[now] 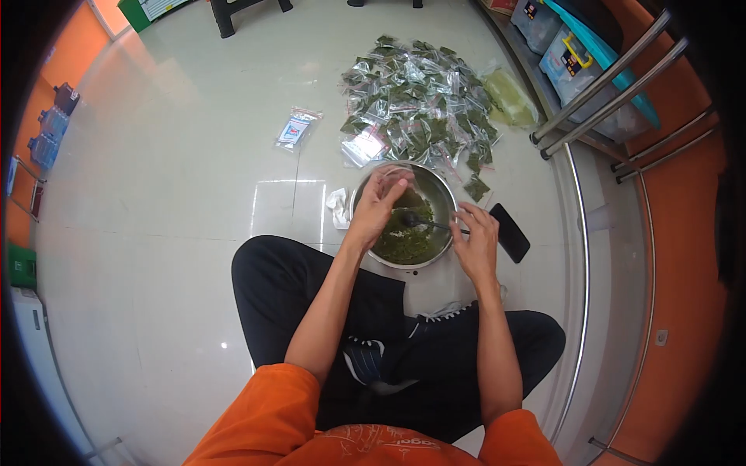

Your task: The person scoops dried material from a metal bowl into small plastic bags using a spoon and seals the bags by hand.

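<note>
A round metal bowl stands on the floor ahead of my crossed legs, with chopped green leafy material in it. Over the bowl's left side, my left hand is closed on a small clear plastic bag, partly hidden by the fingers. My right hand, at the right rim, grips the handle of a dark spoon. The spoon's head is over the green material; whether it carries any is too small to tell.
Beyond the bowl lies a heap of filled clear bags, with a larger pale-green bag beside it. A pack of plastic bags, crumpled white tissue and a black phone lie around. Metal rails run along the right.
</note>
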